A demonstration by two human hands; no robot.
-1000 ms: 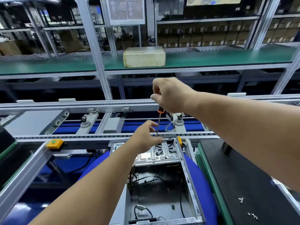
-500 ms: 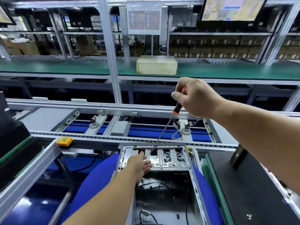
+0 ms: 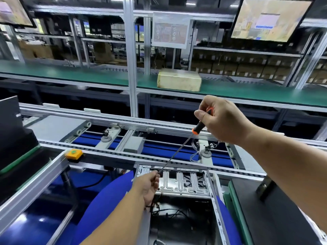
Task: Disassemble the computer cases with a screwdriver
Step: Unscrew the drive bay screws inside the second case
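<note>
Screw-removal step in hand at the far left corner of the open computer case (image 3: 178, 184), which lies on a blue cushion between the conveyor rails. Right hand (image 3: 224, 119) curled in a closed grip round the orange-and-black handle of the screwdriver (image 3: 178, 152), left hand (image 3: 150, 184) pinching near the tip, screw itself too small to make out. Long axis of the tool slanted, handle up and right, tip down and left toward the case edge; next move likely calls for lifting the screw clear, or reseating the tip squarely.

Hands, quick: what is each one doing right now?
Left hand: fingers pinch the screwdriver tip at the computer case.
Right hand: grips the screwdriver handle.
</note>
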